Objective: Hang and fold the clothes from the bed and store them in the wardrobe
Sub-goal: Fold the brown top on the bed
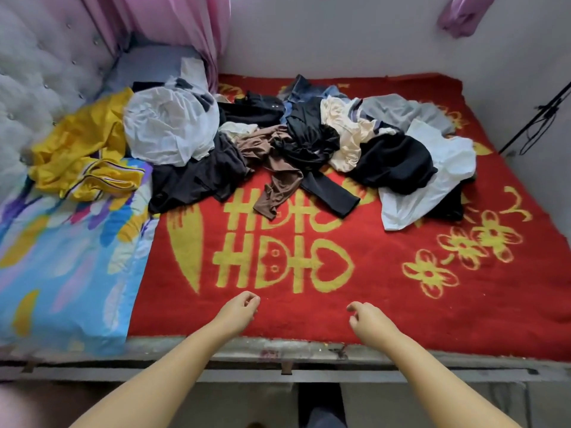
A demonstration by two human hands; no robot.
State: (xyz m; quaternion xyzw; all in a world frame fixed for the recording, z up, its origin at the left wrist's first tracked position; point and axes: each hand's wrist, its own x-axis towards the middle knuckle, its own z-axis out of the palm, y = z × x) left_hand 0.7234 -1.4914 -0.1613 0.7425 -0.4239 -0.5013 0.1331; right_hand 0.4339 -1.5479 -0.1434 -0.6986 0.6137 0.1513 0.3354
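A heap of loose clothes (278, 143) lies across the far half of the bed, on a red blanket with yellow patterns (386, 288). In it I make out a yellow garment (83, 146) at the left, a white one (167, 128), a brown one (272, 174), several black pieces (395, 165) and a pale blue-white shirt (432, 180) at the right. My left hand (239, 308) and my right hand (366, 316) hover over the near part of the blanket, fingers loosely curled, holding nothing. Both are well short of the heap. No wardrobe is in view.
A blue patterned sheet (61, 273) covers the bed's left side, below a tufted grey headboard (40, 72). Pink curtains (185, 26) hang at the back. The bed's grey frame edge (278, 356) runs just below my hands. A black stand (537, 118) leans by the right wall.
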